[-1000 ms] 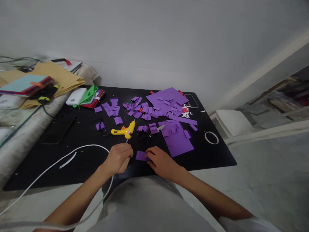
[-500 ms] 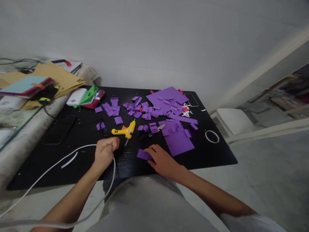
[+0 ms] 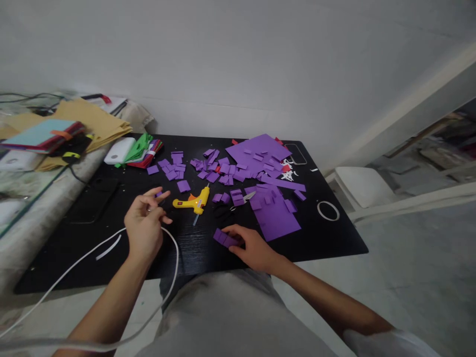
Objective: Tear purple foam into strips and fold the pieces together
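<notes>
The left hand [image 3: 144, 220] has unclenched, half-open left of the glue gun [image 3: 192, 202], hold unclear; the right hand [image 3: 257, 249] pinches a purple strip [image 3: 223, 238].

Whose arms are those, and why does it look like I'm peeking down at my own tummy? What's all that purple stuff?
There's no robot here, just a person using two bare hands. The camera sits on that person's head and looks forward and down, so you see their arms and grey shirt from above.

On the black table lie lots of small purple pieces, big purple sheets, scissors and a yellow glue gun.

The right hand holds a purple strip near the table's front edge. The left hand is left of the glue gun. A bit of purple shows by its fingers, but I can't tell whether the hand is holding it.
</notes>
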Available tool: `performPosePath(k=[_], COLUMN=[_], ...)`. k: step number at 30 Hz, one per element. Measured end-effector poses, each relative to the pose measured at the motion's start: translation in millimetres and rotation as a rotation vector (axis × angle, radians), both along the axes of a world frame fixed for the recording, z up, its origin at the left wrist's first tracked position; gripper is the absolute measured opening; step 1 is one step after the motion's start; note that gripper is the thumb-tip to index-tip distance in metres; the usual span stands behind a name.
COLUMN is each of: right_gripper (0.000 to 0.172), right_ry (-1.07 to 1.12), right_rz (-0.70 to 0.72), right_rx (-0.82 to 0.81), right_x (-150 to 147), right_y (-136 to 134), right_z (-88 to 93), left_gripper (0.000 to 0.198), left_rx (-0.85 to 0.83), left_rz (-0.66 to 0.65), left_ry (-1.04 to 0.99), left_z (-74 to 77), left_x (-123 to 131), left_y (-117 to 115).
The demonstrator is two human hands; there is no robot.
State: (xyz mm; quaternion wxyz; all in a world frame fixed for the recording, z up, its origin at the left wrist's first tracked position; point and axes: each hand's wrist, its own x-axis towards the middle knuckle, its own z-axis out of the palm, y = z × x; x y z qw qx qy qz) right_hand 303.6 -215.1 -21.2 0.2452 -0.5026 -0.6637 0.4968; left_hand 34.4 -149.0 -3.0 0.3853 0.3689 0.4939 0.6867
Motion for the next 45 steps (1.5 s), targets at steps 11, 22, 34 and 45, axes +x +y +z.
performPosePath(k=[11,22,34,45], right_gripper=[0.04,0.043,0.041,0.033], right_ry=[0.525,0.561,0.594,0.614], right_rz=[-0.269,-0.255,-0.271,-0.144], right_rx=[-0.536,-0.561,-0.569,-0.366], right_x=[-10.5,-18.7,-21.4,-35.6], right_y=[5.1,4.0,5.5,20.0], right_z=[12.4,4.4,7.8,-6.7], left_gripper=[0.031,0.03,0.017,0.038], left_rx=[-0.014,-0.092,-0.261,-0.3], left_rz=[-0.092,-0.365,-0.462,-0.718], left_ry=[0.03,0.0,-0.039,0.358], left_z=[0.1,-4.1,-8.8,-6.0], left_x=[8.0,17.6,25.8,37.9], left_y=[-13.0,-25.1,-30.4,-29.2])
